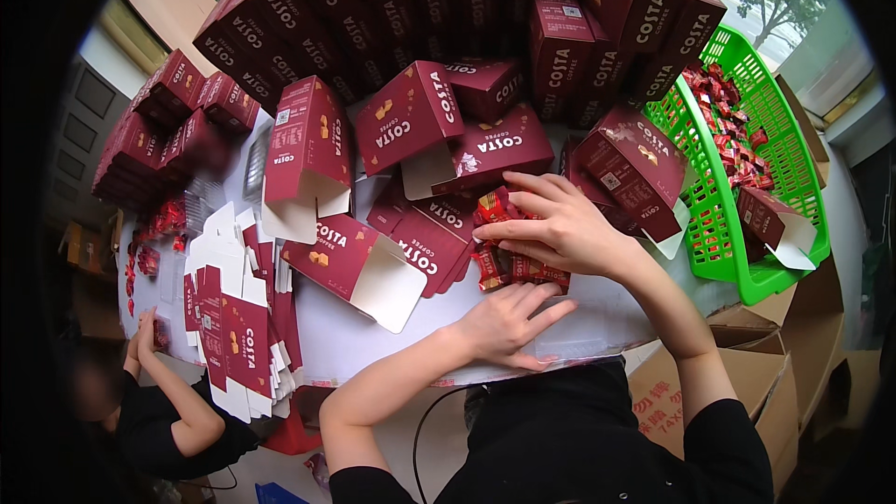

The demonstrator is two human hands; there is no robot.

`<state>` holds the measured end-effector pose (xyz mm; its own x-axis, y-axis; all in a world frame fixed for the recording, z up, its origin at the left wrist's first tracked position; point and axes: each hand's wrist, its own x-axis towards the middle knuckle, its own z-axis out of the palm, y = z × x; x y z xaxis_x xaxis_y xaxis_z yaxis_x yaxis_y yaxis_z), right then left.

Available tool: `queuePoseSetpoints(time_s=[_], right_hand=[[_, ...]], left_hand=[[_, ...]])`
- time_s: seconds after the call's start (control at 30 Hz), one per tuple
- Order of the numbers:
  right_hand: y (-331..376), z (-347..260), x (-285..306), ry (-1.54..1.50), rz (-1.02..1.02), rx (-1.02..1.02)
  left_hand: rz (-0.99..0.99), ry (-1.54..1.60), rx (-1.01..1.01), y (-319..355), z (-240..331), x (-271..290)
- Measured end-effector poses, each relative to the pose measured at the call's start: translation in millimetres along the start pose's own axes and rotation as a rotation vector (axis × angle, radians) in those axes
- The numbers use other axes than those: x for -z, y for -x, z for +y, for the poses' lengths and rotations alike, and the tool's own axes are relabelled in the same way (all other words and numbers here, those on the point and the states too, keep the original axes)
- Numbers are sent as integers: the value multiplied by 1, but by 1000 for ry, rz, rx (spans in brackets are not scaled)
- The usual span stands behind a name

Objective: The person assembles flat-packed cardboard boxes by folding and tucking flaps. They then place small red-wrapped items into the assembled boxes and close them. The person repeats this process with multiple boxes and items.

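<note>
Small red-and-gold wrapped packets (504,271) lie in a tight cluster on the white table, right of centre. My right hand (558,224) curves over the cluster's top, its fingers bent round the upper packets and hiding some of them. Just below, my left hand (509,325) rests near the cluster's lower edge with fingers stretched and apart; it grips nothing that I can see. Left of both hands lies a maroon carton (341,261) with white flaps open. Flat maroon cartons (434,243) are piled behind the packets.
Stacked maroon boxes (411,0) wall the table's far side. A green basket (714,224) at right holds many red packets and an open carton. Folded carton blanks (233,327) are heaped at left. Another person's hands (142,336) are at the far left; brown cardboard boxes (719,392) stand lower right.
</note>
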<state>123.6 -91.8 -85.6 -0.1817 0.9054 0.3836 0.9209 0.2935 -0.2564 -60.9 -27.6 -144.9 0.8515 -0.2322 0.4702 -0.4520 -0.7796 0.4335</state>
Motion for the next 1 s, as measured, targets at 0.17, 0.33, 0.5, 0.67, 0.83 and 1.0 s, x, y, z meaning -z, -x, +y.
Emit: queuePoseSetpoints(time_s=[0.17,0.33,0.5,0.67,0.83,1.0], right_hand=[[9,4,0,-285,177,-85],[22,6,24,-532,185,-147],[35,-5,52,-742,25,-227],[54,-10,61,-716,-316,-198],[50,-22,47,-585,-430,-232],[47,-25,45,-520,-384,-180]], left_hand=[[36,-83,56,-3,-4,5],[80,-190,144,-7,-1,13],[175,-85,200,-5,0,11],[211,31,177,-2,-4,6],[172,-12,170,-2,-5,9],[110,-81,128,-6,-2,15]])
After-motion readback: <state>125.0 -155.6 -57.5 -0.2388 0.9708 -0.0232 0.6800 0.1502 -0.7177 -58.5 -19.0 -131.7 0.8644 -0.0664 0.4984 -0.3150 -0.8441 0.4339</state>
